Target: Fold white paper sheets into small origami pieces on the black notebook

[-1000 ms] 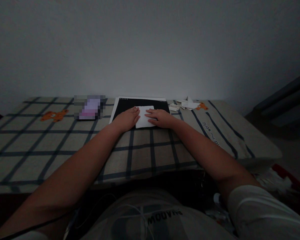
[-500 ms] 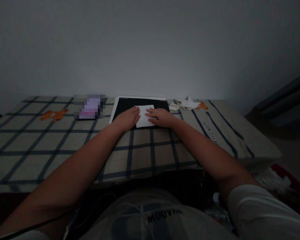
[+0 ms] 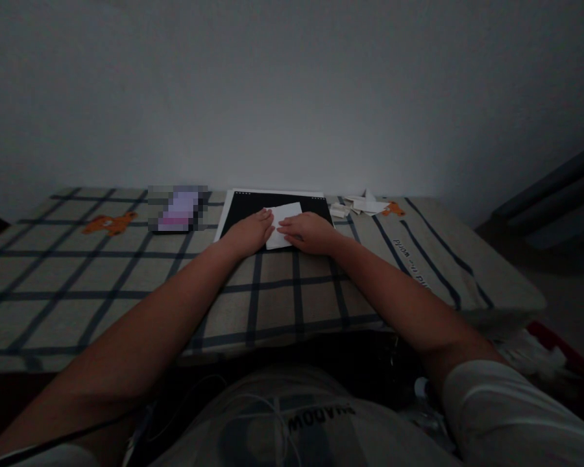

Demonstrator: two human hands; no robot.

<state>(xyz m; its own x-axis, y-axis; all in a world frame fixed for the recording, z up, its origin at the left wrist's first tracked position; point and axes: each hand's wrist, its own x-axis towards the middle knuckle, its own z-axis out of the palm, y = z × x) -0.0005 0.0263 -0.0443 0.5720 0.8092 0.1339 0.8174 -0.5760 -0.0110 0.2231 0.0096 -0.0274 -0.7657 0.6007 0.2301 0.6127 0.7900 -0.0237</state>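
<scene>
Both hands have slid closer together on the white paper, whose far corner now tilts up to the right.

Fingers of the left hand (image 3: 251, 231) and right hand (image 3: 307, 231) lie flat, pressing the white paper (image 3: 283, 217) onto the black board (image 3: 243, 206) on the checked cloth (image 3: 126, 279); this looks like creasing a fold, and the next move calls for firm, even pressure. Mirrored shirt print reads "SHADOW"; the cloth's lettering is too small to read.

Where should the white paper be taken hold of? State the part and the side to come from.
Probably the far right corner of the white paper, approached from the wall side. It lies flat on the black board; the left hand and right hand press its near part, so only the far edge shows free.
</scene>
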